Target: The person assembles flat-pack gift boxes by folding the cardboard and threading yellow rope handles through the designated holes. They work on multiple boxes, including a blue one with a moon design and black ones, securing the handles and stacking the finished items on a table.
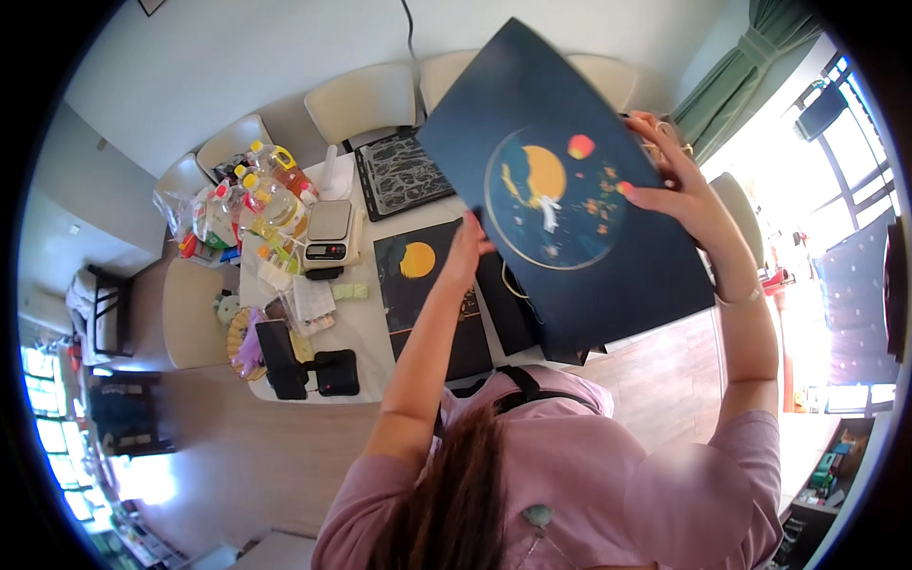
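Both hands hold up a large dark blue panel (456, 121), tilted above the table; I cannot tell if it is a board or a box face. Printed on it is a round picture with a yellow moon, a white rabbit and a pink lantern. My right hand (673, 182) grips its right edge, thumb on the printed face. At the lower left edge is my left hand (467, 253), its fingers partly hidden. Beneath lies a dark flat item (420, 349) with a similar yellow moon. Beside it, partly covered, is a black item (502, 306) with a yellow cord.
On the marble-look table (370, 377) stand a kitchen scale (328, 231), several oil bottles (274, 203) and a black patterned tray (402, 174). A phone (281, 360) leans near the front left corner. Cream chairs (363, 100) line the far side.
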